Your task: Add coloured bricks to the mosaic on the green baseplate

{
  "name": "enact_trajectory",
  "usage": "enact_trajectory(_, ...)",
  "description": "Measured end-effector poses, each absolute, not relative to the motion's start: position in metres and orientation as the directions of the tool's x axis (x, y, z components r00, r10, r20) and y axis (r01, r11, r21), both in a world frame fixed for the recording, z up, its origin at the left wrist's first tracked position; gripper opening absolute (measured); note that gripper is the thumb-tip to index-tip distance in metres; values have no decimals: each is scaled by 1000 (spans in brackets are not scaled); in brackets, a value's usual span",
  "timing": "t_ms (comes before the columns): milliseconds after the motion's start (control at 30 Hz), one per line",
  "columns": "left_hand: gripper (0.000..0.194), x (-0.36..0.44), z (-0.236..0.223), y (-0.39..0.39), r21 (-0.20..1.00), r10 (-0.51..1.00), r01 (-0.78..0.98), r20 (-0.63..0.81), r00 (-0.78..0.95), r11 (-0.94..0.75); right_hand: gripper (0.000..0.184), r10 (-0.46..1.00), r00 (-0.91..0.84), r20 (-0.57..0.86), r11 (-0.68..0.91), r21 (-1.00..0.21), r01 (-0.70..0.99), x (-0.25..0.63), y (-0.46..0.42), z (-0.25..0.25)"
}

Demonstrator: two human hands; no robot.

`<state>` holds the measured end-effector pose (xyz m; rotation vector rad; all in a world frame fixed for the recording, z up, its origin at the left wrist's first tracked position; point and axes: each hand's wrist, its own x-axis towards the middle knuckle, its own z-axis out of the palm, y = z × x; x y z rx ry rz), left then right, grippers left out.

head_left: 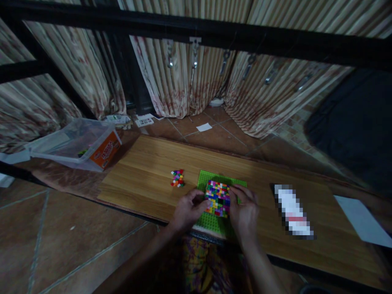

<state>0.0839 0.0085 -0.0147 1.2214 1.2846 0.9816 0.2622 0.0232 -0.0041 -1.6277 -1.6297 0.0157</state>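
A block of many-coloured small bricks [218, 198] stands on a green baseplate [211, 222] on a wooden board [147, 171]. My left hand [188, 210] presses against the block's left side with curled fingers. My right hand [245, 208] grips its right side, fingers bent over the top edge. A small heap of loose coloured bricks [177, 178] lies on the board to the left of the baseplate, apart from both hands.
A clear plastic box with an orange label [81, 145] lies tilted at the left. A blurred-out flat object [292, 211] and a white sheet [363, 220] lie at the right. Curtains hang behind, and black metal bars cross overhead.
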Motion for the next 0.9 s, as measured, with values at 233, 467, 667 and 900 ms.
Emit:
enact_trajectory(233, 33, 83, -12, 9, 980, 983, 136, -156, 93, 142, 23, 864, 243, 441, 142, -676, 723, 265, 27, -4)
enact_trajectory(467, 33, 83, -15, 8, 981, 983, 133, -157, 90, 145, 25, 913, 324, 249, 41, -846, 532, 274, 29, -6)
enact_trajectory(667, 31, 83, -11, 8, 979, 982, 131, -167, 87, 155, 37, 910, 409, 72, -87, -930, 358, 270, 27, 1)
enact_trajectory(900, 31, 83, -9, 9, 978, 978, 116, -184, 95, 172, 46, 905, 414, -101, -209, -952, 225, 260, 34, 3)
